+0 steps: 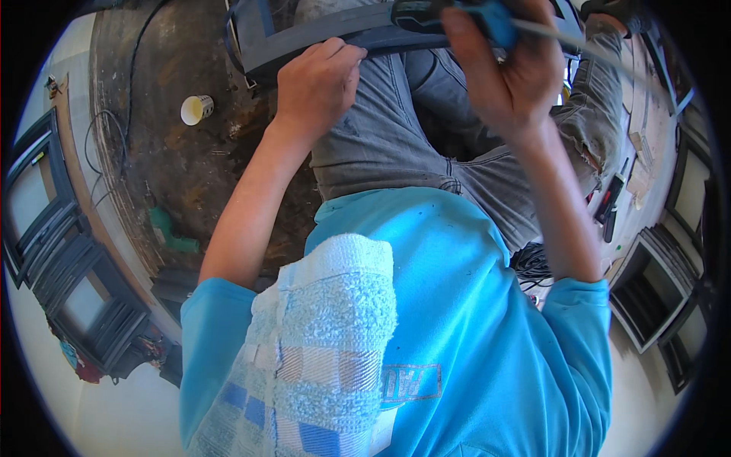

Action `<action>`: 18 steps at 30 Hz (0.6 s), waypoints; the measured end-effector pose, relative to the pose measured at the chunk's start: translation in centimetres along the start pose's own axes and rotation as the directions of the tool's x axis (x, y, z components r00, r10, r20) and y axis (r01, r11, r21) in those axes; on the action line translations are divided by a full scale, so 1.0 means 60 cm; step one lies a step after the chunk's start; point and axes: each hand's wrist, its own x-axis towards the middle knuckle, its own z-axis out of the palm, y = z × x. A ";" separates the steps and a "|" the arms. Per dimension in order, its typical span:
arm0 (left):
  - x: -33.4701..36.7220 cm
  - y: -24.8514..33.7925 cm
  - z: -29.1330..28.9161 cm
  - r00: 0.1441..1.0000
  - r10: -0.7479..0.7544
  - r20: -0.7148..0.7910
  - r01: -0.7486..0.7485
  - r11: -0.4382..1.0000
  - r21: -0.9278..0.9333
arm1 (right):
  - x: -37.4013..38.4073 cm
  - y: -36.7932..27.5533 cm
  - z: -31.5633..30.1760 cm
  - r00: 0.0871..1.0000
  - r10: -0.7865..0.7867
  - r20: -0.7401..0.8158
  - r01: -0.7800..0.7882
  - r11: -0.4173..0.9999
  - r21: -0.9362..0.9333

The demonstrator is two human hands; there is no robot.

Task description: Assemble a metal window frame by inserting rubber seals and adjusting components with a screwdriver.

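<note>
My left hand (320, 85) is closed on the near edge of a dark grey curved frame piece (324, 34), which lies across my legs at the top of the view. My right hand (512, 80) is raised over the right end of that piece and closed around a screwdriver (499, 21). Its handle is black and teal, and its metal shaft points to the right, blurred by motion. The tip is too smeared to make out. The frame piece's upper part runs out of view.
A white paper cup (197, 110) stands on the stained floor at left, with a green power tool (169, 232) nearer me. Dark frames (80, 282) lean at left, others (655, 286) at right. Coiled black cable (535, 264) and hand tools (611, 196) lie at my right.
</note>
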 end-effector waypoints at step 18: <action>-0.014 -0.009 -0.012 1.000 -0.003 0.024 0.003 1.000 -0.020 | 0.025 -0.038 0.050 0.970 0.237 0.049 -0.234 0.970 -0.059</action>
